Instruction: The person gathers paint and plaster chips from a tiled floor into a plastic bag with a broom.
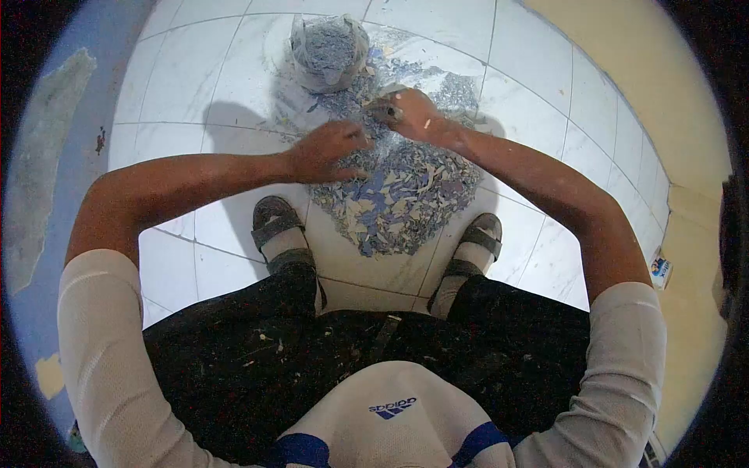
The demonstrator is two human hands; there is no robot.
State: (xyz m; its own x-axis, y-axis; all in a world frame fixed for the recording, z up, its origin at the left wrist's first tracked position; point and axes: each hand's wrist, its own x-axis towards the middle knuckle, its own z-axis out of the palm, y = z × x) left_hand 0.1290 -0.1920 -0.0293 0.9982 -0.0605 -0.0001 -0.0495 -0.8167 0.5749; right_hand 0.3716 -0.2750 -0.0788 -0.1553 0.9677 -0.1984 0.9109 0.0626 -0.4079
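Note:
A heap of paint flakes (398, 195), blue, cream and grey, lies on the white tiles between my feet. My left hand (328, 150) is over the left side of the heap, thumb and fingers apart, with nothing visible in it. Close by, my right hand (406, 115) is closed at the heap's far part, fingers curled inward. What its fingers hold, if anything, I cannot make out. Beyond both hands, an open clear plastic bag (331, 54) stands upright, filled with grey scrapings. Pale dust and finer bits are scattered around it.
My sandaled feet (278, 230) flank the heap. White floor tiles (538, 101) stretch around it. A cream wall (647, 93) rises at the right, with a small packet (660, 271) near its base. A blue wall with a bare grey patch (43, 164) is at the left.

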